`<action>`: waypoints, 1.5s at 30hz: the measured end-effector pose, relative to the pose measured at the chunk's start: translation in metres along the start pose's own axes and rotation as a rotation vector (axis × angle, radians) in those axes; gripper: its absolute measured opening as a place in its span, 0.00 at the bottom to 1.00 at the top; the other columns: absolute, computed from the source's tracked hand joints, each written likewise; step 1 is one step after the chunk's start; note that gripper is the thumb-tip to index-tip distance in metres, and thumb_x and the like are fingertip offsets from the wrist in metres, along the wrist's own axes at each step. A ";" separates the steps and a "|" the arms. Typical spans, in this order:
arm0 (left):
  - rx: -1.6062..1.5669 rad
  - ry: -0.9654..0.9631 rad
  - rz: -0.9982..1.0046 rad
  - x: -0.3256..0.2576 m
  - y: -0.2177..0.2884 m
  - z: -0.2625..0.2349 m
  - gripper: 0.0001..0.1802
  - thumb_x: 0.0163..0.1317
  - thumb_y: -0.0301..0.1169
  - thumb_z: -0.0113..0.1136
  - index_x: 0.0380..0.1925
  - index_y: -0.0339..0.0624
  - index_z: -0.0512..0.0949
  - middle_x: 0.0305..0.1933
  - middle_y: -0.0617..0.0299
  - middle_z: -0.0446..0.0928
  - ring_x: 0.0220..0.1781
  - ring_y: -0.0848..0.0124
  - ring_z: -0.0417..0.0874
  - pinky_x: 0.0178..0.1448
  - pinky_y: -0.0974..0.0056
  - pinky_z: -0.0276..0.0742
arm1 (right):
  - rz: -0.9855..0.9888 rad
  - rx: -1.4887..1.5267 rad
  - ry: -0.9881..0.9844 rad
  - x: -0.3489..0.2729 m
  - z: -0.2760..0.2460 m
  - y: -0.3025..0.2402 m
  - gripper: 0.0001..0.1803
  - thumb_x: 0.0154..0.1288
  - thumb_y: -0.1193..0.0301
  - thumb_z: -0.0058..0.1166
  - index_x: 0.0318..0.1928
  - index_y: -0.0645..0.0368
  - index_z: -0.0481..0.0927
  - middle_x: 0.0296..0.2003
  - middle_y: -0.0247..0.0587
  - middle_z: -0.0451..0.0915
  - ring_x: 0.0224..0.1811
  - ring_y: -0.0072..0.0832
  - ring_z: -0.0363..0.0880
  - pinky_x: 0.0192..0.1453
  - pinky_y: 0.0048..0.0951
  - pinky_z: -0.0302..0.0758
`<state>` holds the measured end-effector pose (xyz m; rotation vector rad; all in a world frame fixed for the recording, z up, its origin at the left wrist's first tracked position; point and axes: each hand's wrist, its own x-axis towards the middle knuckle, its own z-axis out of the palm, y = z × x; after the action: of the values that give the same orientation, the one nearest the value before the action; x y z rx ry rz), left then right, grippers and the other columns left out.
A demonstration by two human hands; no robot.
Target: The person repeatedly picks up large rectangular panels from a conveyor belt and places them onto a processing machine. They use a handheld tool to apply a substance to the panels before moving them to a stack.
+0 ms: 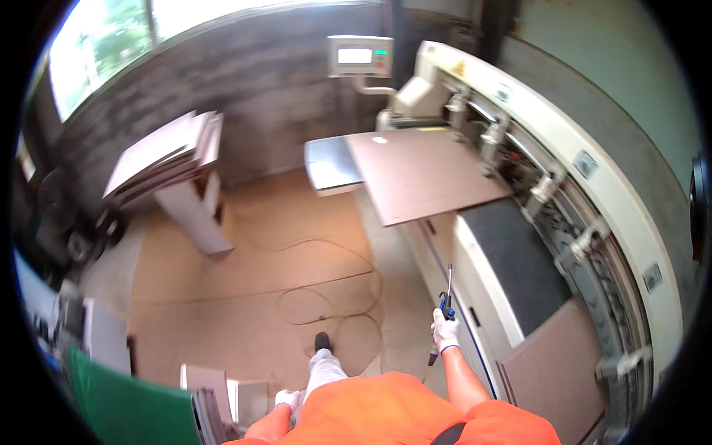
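Note:
My right hand [445, 329], in a white glove, is wrapped round an air blow gun [447, 304] with blue and black parts. Its thin metal nozzle points up and away from me, beside the front of a long cream machine [645, 215]. My left hand [289, 399], also gloved, hangs low beside my leg; it is small and blurred, so its fingers are not clear. On the machine's table lies a large brown board [423, 174], partly under the clamps. A second brown board [560, 371] rests at the near end of the machine.
A control panel [360, 56] stands at the far end. Stacked boards [159, 156] sit on a support [194, 215] at the left. A thin hose [326, 297] loops across brown floor sheets. A green panel [130, 397] and upright boards [204, 382] are near my left side.

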<state>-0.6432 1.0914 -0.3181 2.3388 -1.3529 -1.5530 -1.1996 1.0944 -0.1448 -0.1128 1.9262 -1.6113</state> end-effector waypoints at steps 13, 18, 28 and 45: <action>-0.271 -0.362 0.221 0.219 0.353 -0.027 0.09 0.69 0.33 0.64 0.37 0.39 0.77 0.26 0.60 0.77 0.23 0.69 0.76 0.26 0.61 0.70 | -0.116 -0.798 -0.122 -0.074 0.100 -0.077 0.28 0.65 0.42 0.63 0.46 0.56 0.86 0.37 0.50 0.88 0.44 0.47 0.88 0.51 0.46 0.81; -0.418 -0.671 0.266 0.214 0.522 0.012 0.12 0.75 0.30 0.55 0.31 0.48 0.67 0.22 0.70 0.63 0.19 0.76 0.61 0.21 0.66 0.54 | -0.026 -0.814 -0.008 -0.078 0.137 -0.095 0.33 0.65 0.36 0.60 0.46 0.54 0.86 0.39 0.56 0.88 0.48 0.56 0.86 0.52 0.50 0.80; -0.564 -0.959 0.161 0.138 0.690 0.132 0.12 0.75 0.38 0.60 0.33 0.49 0.69 0.24 0.68 0.66 0.20 0.74 0.65 0.23 0.66 0.61 | 0.116 0.047 0.568 -0.039 0.054 -0.070 0.19 0.69 0.57 0.67 0.28 0.56 0.78 0.17 0.29 0.76 0.16 0.21 0.75 0.21 0.31 0.68; -0.572 -0.771 0.159 0.146 0.694 0.161 0.10 0.75 0.39 0.62 0.49 0.48 0.81 0.44 0.57 0.84 0.45 0.57 0.86 0.48 0.50 0.82 | 0.049 -0.246 0.365 0.092 -0.005 -0.080 0.18 0.67 0.56 0.67 0.33 0.58 0.80 0.22 0.32 0.78 0.22 0.25 0.77 0.29 0.34 0.73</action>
<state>-1.1908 0.6284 -0.1937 1.3111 -0.9163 -2.4809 -1.3014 1.0386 -0.1075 0.1378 2.3815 -1.4306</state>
